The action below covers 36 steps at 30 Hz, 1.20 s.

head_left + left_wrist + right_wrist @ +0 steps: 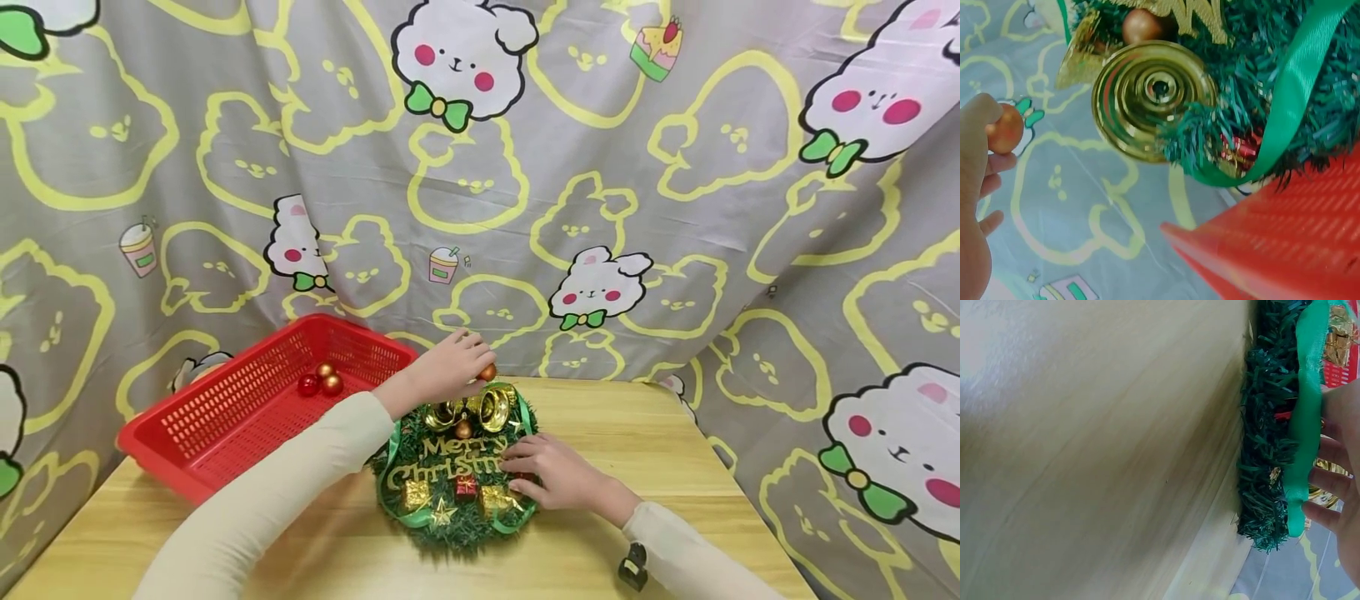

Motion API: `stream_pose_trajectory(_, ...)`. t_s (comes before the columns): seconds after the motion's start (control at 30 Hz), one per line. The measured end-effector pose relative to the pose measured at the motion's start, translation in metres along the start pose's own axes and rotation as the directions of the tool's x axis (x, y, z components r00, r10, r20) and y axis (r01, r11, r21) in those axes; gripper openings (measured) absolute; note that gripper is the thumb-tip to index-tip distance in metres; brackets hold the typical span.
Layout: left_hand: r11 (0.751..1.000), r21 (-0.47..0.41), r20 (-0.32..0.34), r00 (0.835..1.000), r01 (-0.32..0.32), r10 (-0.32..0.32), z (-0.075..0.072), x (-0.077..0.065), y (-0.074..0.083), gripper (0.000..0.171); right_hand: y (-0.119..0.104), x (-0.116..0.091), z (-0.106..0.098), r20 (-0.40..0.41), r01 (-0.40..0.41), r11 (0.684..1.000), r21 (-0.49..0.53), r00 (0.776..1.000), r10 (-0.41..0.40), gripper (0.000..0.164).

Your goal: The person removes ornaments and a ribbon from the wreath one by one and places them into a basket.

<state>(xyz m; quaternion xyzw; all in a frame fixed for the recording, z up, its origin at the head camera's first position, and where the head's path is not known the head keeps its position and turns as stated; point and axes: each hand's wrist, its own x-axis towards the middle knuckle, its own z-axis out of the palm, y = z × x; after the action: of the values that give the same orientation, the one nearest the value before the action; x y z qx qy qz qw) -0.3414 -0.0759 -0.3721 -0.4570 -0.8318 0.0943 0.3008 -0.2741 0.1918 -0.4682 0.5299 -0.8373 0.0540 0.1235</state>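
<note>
A green tinsel wreath (450, 533) lies on the table, bearing gold "Merry Christmas" lettering (420, 475), gold bells (493, 410), small wrapped boxes and a green ribbon (1305, 425). Above its far edge, my left hand (450, 367) pinches a copper-coloured ball ornament (1005, 129) between thumb and fingers. In the left wrist view, that ball is apart from the bell beside it. My right hand (555, 473) rests on the wreath's right side, its fingers (1332, 482) reaching over the ribbon. Another copper ball (463, 429) sits between the bells.
A red plastic basket (225, 417) stands at the left, tilted, with a red ball (308, 384) and two gold balls (332, 384) inside. A patterned curtain (480, 167) hangs behind the wooden table (637, 433). A small black device (633, 567) is on my right wrist.
</note>
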Motion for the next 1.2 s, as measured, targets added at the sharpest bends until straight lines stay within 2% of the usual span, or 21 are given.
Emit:
stream_pose_trajectory(0.23, 0.999, 0.006, -0.039, 0.998, 0.045, -0.045, -0.005, -0.008, -0.019, 0.033, 0.003, -0.001, 0.005, 0.005, -0.008, 1.0, -0.006, 1.0, 0.008, 0.031)
stream_pose_trajectory(0.57, 0.992, -0.019, -0.11, 0.985, 0.128, -0.129, -0.01, -0.034, -0.052, 0.034, 0.001, 0.0, 0.003, 0.016, -0.023, 1.0, 0.004, 1.0, 0.023, 0.031)
stream_pose_trajectory(0.9, 0.972, -0.059, -0.126, 0.965, 0.226, -0.232, -0.022, -0.069, -0.077, 0.033, -0.001, 0.001, 0.002, -0.018, 0.019, 1.0, 0.007, 1.0, -0.019, 0.028)
stream_pose_trajectory(1.2, 0.959, -0.045, -0.152, 0.947, 0.279, -0.283, -0.019, -0.109, -0.098, 0.033, -0.001, 0.0, 0.001, -0.029, 0.014, 1.0, 0.026, 0.999, -0.013, 0.028)
